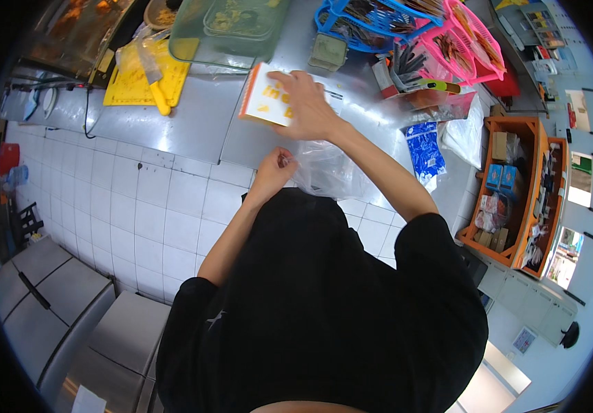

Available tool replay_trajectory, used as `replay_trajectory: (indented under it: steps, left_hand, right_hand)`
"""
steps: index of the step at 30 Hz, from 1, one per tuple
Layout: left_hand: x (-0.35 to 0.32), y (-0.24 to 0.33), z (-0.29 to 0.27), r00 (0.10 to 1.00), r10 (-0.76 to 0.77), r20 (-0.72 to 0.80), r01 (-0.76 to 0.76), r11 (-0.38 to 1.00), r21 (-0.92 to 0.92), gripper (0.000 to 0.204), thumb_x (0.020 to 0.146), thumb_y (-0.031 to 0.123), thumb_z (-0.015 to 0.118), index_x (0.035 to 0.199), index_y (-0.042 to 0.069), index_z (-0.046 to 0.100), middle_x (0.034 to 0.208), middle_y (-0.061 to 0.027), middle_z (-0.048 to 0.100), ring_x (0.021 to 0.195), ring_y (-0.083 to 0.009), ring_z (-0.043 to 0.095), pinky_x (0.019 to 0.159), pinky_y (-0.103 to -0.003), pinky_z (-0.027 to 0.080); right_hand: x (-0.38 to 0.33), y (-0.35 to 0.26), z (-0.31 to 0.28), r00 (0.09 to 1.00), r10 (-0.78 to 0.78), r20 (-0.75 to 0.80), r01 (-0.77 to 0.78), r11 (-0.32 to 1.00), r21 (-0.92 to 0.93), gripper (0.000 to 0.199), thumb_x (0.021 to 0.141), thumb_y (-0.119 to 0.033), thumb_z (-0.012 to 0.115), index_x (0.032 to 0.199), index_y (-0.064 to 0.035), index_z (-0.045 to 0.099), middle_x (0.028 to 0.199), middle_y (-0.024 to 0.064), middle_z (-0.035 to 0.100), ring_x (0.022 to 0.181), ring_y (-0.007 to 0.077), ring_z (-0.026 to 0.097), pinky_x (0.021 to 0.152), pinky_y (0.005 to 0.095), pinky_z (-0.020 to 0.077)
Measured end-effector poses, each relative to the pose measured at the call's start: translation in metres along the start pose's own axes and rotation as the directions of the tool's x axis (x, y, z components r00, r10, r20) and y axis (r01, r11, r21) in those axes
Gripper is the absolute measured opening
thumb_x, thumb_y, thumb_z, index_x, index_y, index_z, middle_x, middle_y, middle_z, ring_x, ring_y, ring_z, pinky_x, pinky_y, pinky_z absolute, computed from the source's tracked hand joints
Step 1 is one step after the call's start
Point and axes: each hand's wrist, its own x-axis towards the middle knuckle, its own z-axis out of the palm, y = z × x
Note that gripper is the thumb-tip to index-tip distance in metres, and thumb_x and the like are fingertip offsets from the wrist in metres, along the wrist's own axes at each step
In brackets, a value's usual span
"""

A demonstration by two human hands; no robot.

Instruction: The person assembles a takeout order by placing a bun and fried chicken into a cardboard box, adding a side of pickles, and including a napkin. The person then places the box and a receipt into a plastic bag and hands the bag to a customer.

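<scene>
My right hand (310,107) rests flat on a white paper box with orange print (265,102) that lies on the steel counter (193,120). My left hand (274,170) pinches the edge of a clear plastic bag (327,172) at the counter's near edge, just below the box. The bag hangs crumpled between my two arms. My black shirt fills the lower middle of the view.
A yellow cutting board with a knife (146,79) and a green lidded tub (231,27) sit to the left. Blue (358,24) and pink (458,41) baskets of utensils stand behind. A blue packet (424,151) and an orange rack of boxes (517,193) lie to the right.
</scene>
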Motion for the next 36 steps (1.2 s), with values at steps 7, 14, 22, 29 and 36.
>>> replay_trajectory:
  steps: [7, 14, 22, 29, 36]
  left_hand:
    - [0.023, 0.019, 0.002, 0.997, 0.023, 0.076, 0.006, 0.933, -0.359, 0.017, 0.093, 0.006, 0.063, 0.109, 0.002, 0.057, 0.086, -0.0017, 0.063, 0.073, -0.0061, 0.054, 0.062, -0.023, 0.043]
    - [0.034, 0.019, -0.008, 0.938, -0.124, 0.324, 0.261, 0.867, -0.424, 0.017, 0.094, 0.012, 0.062, 0.108, 0.003, 0.059, 0.092, -0.0033, 0.065, 0.083, -0.0106, 0.061, 0.077, -0.027, 0.048]
    - [0.051, 0.007, 0.007, 0.99, -0.099, 0.103, 0.142, 0.743, -0.654, 0.011, 0.094, 0.009, 0.06, 0.104, 0.005, 0.057, 0.077, 0.002, 0.053, 0.07, -0.0086, 0.05, 0.069, -0.025, 0.043]
    - [0.034, 0.022, -0.006, 0.971, -0.151, 0.185, 0.23, 0.801, -0.553, 0.012, 0.094, 0.01, 0.059, 0.104, 0.012, 0.052, 0.069, 0.0034, 0.044, 0.048, -0.0052, 0.032, 0.045, -0.025, 0.027]
    - [0.029, 0.05, 0.014, 0.998, -0.043, 0.034, 0.055, 0.787, -0.614, 0.013, 0.097, 0.009, 0.056, 0.108, 0.009, 0.048, 0.079, -0.0036, 0.056, 0.047, -0.0032, 0.034, 0.038, -0.022, 0.025]
  right_hand:
    - [-0.107, 0.011, -0.036, 0.996, 0.044, -0.078, 0.0, 0.87, 0.493, 0.107, 0.058, -0.021, 0.089, 0.144, -0.0058, 0.027, 0.132, 0.0202, 0.038, 0.125, 0.0337, 0.043, 0.107, 0.0429, 0.036]
    - [-0.163, 0.049, 0.032, 0.952, 0.266, -0.154, -0.202, 0.919, 0.338, 0.103, 0.06, -0.025, 0.088, 0.143, -0.0078, 0.029, 0.137, 0.0264, 0.034, 0.128, 0.0423, 0.039, 0.107, 0.0486, 0.037]
    - [-0.189, 0.035, 0.043, 0.969, 0.207, -0.133, -0.137, 0.903, 0.407, 0.099, 0.062, -0.031, 0.089, 0.142, -0.0088, 0.035, 0.14, 0.0318, 0.032, 0.13, 0.0496, 0.036, 0.107, 0.0537, 0.036]
    - [-0.199, 0.02, 0.035, 0.935, 0.339, 0.105, -0.347, 0.935, 0.075, 0.094, 0.064, -0.027, 0.086, 0.146, -0.0202, 0.04, 0.135, 0.0303, 0.037, 0.129, 0.0494, 0.038, 0.107, 0.0592, 0.0337]
    - [-0.208, -0.007, 0.019, 0.914, 0.356, 0.194, -0.322, 0.928, -0.187, 0.095, 0.067, -0.027, 0.083, 0.15, -0.029, 0.038, 0.132, 0.0318, 0.04, 0.128, 0.0489, 0.042, 0.104, 0.0606, 0.0371]
